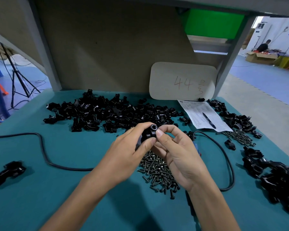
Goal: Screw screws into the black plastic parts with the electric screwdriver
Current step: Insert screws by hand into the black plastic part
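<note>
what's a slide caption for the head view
Left hand and right hand hold a black plastic part above a screw pile.

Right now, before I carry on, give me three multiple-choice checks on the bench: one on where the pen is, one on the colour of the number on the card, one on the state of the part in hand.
1. Where does the pen lie?
A. on the black cable
B. on the printed sheet
C. in a hand

2. What colour is the "44" on the cardboard card?
A. red
B. blue
C. green

3. The black plastic part being worked on is:
A. flat on the mat
B. lying in the far heap
C. held up by both hands

Answers:
1 B, the pen rests on the sheet at the right rear.
2 A, the handwritten strokes are red.
3 C, the left hand and right hand grip it above the screw pile.
</note>
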The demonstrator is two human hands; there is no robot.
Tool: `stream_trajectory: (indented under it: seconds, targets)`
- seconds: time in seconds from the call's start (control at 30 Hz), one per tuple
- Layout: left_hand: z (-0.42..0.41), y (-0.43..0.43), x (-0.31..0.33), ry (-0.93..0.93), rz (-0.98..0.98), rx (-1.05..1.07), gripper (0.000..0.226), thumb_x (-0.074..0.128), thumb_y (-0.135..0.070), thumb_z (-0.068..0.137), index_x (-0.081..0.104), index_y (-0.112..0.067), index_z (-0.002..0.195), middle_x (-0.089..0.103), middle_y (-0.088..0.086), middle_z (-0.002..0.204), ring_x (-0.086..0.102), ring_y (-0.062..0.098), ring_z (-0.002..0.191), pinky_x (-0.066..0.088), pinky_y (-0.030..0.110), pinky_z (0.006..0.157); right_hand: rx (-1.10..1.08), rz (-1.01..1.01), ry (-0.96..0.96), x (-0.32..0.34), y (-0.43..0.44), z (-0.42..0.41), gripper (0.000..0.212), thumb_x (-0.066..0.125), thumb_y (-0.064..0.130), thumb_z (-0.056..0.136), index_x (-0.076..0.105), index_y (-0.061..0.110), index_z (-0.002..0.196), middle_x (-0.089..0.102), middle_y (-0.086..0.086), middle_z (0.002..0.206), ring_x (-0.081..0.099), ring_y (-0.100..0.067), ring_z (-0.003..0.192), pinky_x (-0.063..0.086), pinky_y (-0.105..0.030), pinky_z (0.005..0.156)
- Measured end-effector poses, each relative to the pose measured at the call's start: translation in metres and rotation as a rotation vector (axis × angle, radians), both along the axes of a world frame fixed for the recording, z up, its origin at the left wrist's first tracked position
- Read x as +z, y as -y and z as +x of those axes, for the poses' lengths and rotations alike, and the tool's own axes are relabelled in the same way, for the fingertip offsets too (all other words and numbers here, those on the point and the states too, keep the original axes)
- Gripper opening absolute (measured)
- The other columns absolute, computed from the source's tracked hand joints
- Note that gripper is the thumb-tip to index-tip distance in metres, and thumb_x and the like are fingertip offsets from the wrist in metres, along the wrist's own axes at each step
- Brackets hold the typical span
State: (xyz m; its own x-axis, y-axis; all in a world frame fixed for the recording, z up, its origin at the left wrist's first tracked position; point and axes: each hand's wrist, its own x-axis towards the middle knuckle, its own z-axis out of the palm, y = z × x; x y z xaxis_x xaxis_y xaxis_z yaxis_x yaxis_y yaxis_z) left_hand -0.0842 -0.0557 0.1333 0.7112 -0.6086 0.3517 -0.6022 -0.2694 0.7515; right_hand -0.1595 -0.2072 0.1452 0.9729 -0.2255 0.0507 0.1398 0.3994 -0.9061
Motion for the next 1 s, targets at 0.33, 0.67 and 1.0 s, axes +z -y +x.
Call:
stream_trajectory:
  seconds: [0.33, 0.67, 1.0]
  targets:
    - [-0.0031, -0.0008, 0.0019, -0.013, 0.018, 0.006, 0.036, 0.050, -0.050, 0.099, 0.041, -0.062, 0.132, 0.062, -0.028, 0.102, 0.059, -0.004, 0.088, 0.042, 0.016, 0.069, -0.001, -0.003, -0.004, -0.0008, -0.0008, 0.0001, 0.021, 0.073, 0.019, 0.085, 0.062, 0.011, 0.100, 0.065, -0.007, 0.083, 0.069, -0.016, 0.077, 0.058, -0.028, 0.075]
    - [-0.0047, -0.0032, 0.0074, -0.007, 0.057, 0.005, 0.043, 0.038, -0.068, 0.096, 0.034, -0.059, 0.138, 0.058, -0.023, 0.118, 0.055, -0.005, 0.107, 0.045, 0.022, 0.084, -0.016, 0.001, 0.001, 0.0043, -0.0019, -0.0023, 0.023, 0.076, 0.022, 0.083, 0.064, 0.013, 0.100, 0.064, -0.010, 0.083, 0.070, -0.017, 0.077, 0.059, -0.028, 0.075]
    - [-0.0070, -0.0011, 0.0077, 0.007, 0.066, 0.038, 0.043, 0.038, -0.065, 0.096, 0.039, -0.052, 0.137, 0.057, -0.022, 0.118, 0.054, -0.002, 0.108, 0.045, 0.025, 0.087, -0.028, -0.013, -0.013, 0.0044, -0.0035, -0.0041, 0.021, 0.079, 0.029, 0.079, 0.068, 0.018, 0.092, 0.066, -0.008, 0.083, 0.070, -0.018, 0.079, 0.059, -0.029, 0.077]
